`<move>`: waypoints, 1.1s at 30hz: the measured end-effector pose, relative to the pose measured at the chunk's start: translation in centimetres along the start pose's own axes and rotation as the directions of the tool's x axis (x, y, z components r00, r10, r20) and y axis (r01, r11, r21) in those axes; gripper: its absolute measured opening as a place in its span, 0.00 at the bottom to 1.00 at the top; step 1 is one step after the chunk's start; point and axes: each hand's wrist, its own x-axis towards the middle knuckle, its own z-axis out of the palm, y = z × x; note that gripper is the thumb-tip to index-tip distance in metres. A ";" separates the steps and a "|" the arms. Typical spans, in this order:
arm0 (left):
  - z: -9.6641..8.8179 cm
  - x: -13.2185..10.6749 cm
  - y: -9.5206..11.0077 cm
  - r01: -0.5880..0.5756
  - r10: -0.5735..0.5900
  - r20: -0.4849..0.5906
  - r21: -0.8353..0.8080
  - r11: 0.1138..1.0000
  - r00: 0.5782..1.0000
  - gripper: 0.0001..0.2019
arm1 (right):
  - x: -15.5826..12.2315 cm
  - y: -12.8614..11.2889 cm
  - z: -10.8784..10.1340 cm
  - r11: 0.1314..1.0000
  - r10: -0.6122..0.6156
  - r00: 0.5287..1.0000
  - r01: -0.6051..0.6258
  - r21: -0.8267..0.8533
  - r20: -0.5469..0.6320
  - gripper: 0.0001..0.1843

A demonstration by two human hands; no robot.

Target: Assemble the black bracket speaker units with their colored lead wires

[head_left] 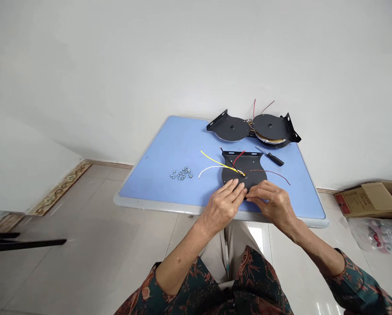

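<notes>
A black metal plate (250,164), round with a bent, slotted flange at its far side, lies near the table's front edge. Yellow, white, black and red wires come out of its centre. My left hand (224,202) rests on the plate's near-left part, its fingers stretched out flat. At the plate's near edge, the thumb and fingers of my right hand (272,202) are pinched together, almost touching my left fingertips. Whatever is in that pinch is too small or hidden to make out. Small silver screws (181,173) lie in a loose group to the left.
Two similar black round assemblies (233,127) with wires sit at the table's back right. A screwdriver (274,159) with a black handle lies in front of them. The blue table (150,175) stands by a white wall. On the floor at right is a cardboard box (368,199).
</notes>
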 end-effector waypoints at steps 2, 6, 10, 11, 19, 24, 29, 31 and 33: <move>0.0 0.0 0.0 0.004 -0.004 0.005 -0.007 1.000 1.000 0.17 | 0.0 0.0 0.1 0.999 0.042 0.999 -0.042 0.015 0.002 0.09; 0.0 0.0 0.0 -0.003 0.003 0.005 0.008 1.000 1.000 0.16 | -0.1 0.1 0.0 0.995 0.084 0.996 -0.084 0.057 0.005 0.08; -0.1 0.1 0.0 -0.011 0.011 -0.007 0.025 1.000 1.000 0.15 | -0.3 0.3 -0.1 0.991 0.090 0.996 -0.091 0.098 0.010 0.11; -0.1 0.1 0.0 -0.011 0.011 -0.007 0.026 1.000 1.000 0.14 | -0.4 0.4 -0.1 0.990 0.098 0.995 -0.099 0.104 0.012 0.11; 0.0 0.0 0.0 0.007 -0.007 0.006 0.000 1.000 1.000 0.15 | -0.3 0.3 0.1 0.990 0.115 0.993 -0.116 0.075 0.010 0.08; 0.1 -0.2 0.0 0.021 -0.020 0.025 -0.024 1.000 0.999 0.17 | -0.5 -0.1 0.1 0.995 0.092 0.996 -0.092 0.030 -0.019 0.07; 0.2 -0.3 0.0 0.024 -0.022 0.029 -0.042 0.999 0.999 0.18 | -0.8 -0.5 0.3 0.994 0.109 0.993 -0.109 -0.008 -0.054 0.08; 0.2 -0.3 0.0 0.027 -0.025 0.037 -0.044 0.999 0.999 0.19 | -0.9 -0.6 0.4 0.993 0.118 0.991 -0.120 -0.013 -0.067 0.09; 0.2 -0.3 0.0 0.023 -0.022 0.035 -0.032 0.999 0.999 0.18 | -0.9 -0.6 0.5 0.993 0.120 0.990 -0.122 -0.012 -0.074 0.08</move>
